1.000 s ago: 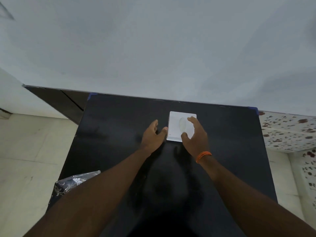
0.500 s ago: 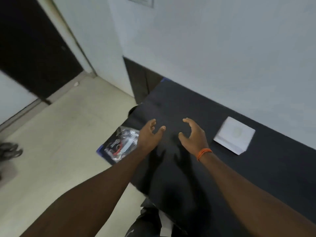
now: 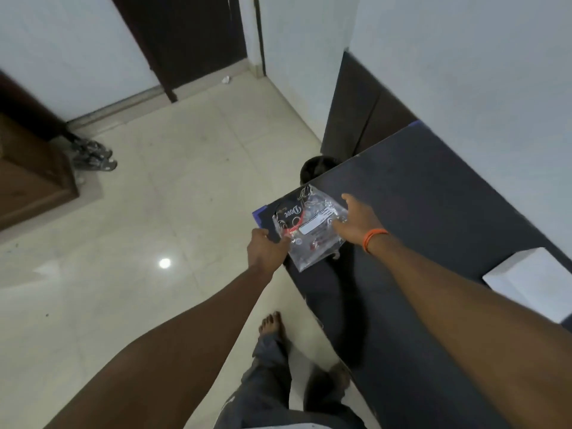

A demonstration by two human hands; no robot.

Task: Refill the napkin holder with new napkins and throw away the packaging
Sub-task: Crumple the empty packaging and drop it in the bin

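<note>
Packaging (image 3: pixel 311 226), a crumpled clear plastic wrapper with black, red and white print, lies on the near-left corner of the dark table (image 3: pixel 433 212), just left of frame centre. Head view only.

Left hand (image 3: pixel 266 250) at 9 o'clock of the wrapper, fingers curled at its left edge over the table corner; looks like a pinch on the plastic, but fingertips are hidden, so can't confirm the grasp. Right hand (image 3: pixel 359 219) at 3 o'clock of the wrapper, palm down, fingers spread and slack, fingertips touching or just over its right edge; not closed on anything. Orange band (image 3: pixel 373 239) on the right wrist.

Napkin holder (image 3: pixel 532 283), a white block, sits on the table at 4 o'clock of the wrapper, well apart from both hands, partly cut by the right frame edge.

Dark round bin (image 3: pixel 315 170) on the floor at 12 o'clock of the wrapper, partly hidden behind the table edge. Pale tiled floor (image 3: pixel 139 243) fills the left. Bare foot (image 3: pixel 272 325) and grey trouser leg at 6 o'clock. Sandals (image 3: pixel 93 156) by the wall at 9 o'clock, far left. Dark door (image 3: pixel 192 35) at 11 o'clock.
</note>
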